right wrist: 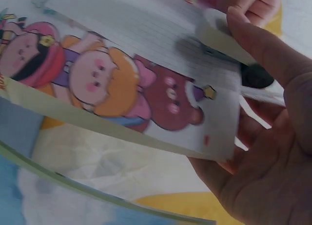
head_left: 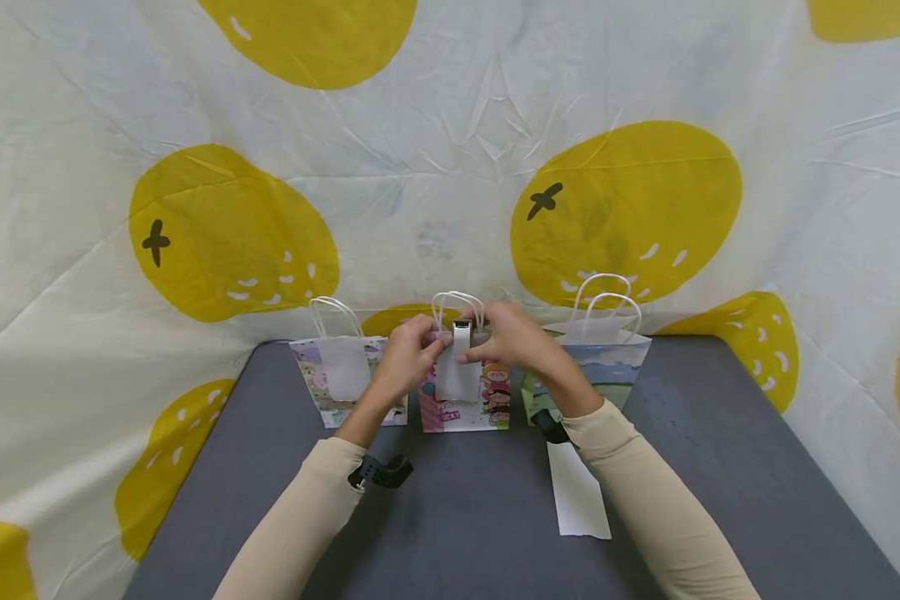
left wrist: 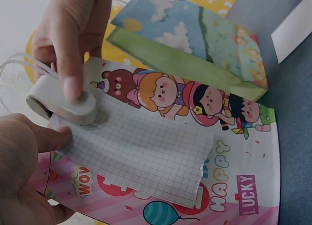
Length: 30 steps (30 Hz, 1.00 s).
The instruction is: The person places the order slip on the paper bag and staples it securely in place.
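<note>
A pink and white cartoon paper gift bag (head_left: 465,421) stands upright in the middle of the group, its white handles raised. A torn sheet of grid paper (left wrist: 141,147) lies against its front, at the top edge. My left hand (head_left: 405,354) pinches the paper and the bag's rim between thumb and fingers. A small white stapler (left wrist: 63,101) straddles that rim over the paper. My right hand (head_left: 513,337) grips the stapler, thumb on its outer face; in the right wrist view the other fingers reach behind the bag.
On the left stands another cartoon bag (head_left: 311,367) with a white paper (head_left: 345,371) on its front. A landscape-print bag (head_left: 607,358) stands to the right. A loose white paper strip (head_left: 579,496) lies on the dark table (head_left: 457,533), near my right forearm.
</note>
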Available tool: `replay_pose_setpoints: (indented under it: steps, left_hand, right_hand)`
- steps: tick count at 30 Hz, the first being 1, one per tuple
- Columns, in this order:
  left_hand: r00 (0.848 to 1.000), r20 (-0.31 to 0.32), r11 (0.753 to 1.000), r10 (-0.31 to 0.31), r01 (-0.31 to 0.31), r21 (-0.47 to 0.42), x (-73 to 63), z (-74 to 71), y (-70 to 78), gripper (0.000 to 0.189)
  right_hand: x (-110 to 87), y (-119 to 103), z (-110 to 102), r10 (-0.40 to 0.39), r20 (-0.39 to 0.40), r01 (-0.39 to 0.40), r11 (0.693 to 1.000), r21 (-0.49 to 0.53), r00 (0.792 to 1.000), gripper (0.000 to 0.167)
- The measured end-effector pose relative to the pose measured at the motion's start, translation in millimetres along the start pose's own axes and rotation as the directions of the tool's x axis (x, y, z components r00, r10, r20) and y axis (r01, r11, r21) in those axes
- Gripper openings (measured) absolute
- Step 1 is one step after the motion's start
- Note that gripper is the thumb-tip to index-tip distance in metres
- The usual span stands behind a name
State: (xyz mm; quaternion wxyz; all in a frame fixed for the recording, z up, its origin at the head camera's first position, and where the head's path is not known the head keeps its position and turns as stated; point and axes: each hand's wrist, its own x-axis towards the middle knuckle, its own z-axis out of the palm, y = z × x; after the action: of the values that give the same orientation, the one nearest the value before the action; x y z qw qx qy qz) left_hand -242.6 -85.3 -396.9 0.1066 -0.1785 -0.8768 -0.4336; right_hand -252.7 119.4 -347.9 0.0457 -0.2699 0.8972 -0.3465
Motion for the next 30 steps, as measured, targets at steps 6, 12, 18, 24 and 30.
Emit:
replay_pose_setpoints:
  steps: [6,12,18,24,30]
  left_hand:
    - [1.000,0.008,1.000,-0.010,0.010,-0.022,-0.5,-1.2,1.2,0.011]
    - [1.000,0.011,1.000,-0.006,0.006,-0.020,-1.4,-1.8,2.1,0.011]
    - [1.000,0.012,1.000,-0.004,0.004,-0.016,-2.5,-2.0,1.0,0.010]
    - [1.000,0.009,1.000,-0.003,0.003,0.000,-2.2,-2.5,0.3,0.011]
    - [1.000,0.007,1.000,0.005,-0.005,0.009,-2.7,-3.4,1.5,0.011]
  right_hand:
    - [-0.1,2.7,10.5,0.041,-0.057,-0.050,0.982,-0.183,0.998,0.045]
    - [-1.4,3.7,17.4,0.029,-0.100,-0.053,0.967,-0.248,0.995,0.065]
    - [-3.8,5.0,25.0,0.004,-0.179,-0.050,0.966,-0.254,0.984,0.073]
    - [-6.9,4.4,28.5,0.028,-0.214,-0.083,0.963,-0.256,0.976,0.074]
    - [-8.6,6.3,31.3,0.024,-0.240,-0.087,0.962,-0.257,0.970,0.070]
